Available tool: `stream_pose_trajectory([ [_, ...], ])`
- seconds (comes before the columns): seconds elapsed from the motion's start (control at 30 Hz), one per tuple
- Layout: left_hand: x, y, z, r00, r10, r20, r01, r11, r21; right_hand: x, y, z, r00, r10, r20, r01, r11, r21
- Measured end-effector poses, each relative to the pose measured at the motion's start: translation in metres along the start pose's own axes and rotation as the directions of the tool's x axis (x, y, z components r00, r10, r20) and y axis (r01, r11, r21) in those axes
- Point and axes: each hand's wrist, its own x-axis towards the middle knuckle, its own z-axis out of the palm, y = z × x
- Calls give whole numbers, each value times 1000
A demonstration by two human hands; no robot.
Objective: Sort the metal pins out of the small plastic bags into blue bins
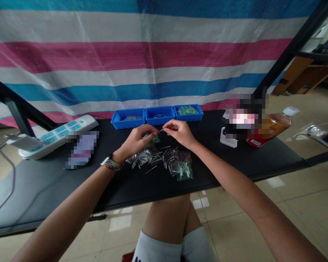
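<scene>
My left hand and my right hand meet above the black table, fingertips pinched together on a thin metal pin held between them. A small green piece shows under my left fingers, too small to name. Just below the hands lies a scatter of loose metal pins and small clear bags, some holding green parts. A beaded bracelet sits on my left wrist.
Three blue bins stand in a row at the table's back edge. A white power strip lies at the left, a blurred flat object beside it. A bottle of amber liquid lies at the right. A striped tarp hangs behind.
</scene>
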Motion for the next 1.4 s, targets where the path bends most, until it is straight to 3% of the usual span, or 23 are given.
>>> stream_pose_trajectory([
  [0.27,-1,0,1,988,16,-151,-11,999,30,-3,-5,5,998,56,8,-56,998,42],
  [0.6,-1,7,0,996,32,-87,-31,999,10,-8,-14,6,1000,27,4,-27,993,116],
  [0.87,-4,4,1,986,-4,-165,-4,999,-47,-7,-13,5,998,50,-25,-48,995,86],
  [1.27,-3,4,2,984,50,-170,-37,996,77,-7,-17,4,995,97,6,-96,978,186],
  [1.4,-3,6,2,988,28,-154,-12,995,103,-1,-12,2,994,81,-75,-69,986,149],
])
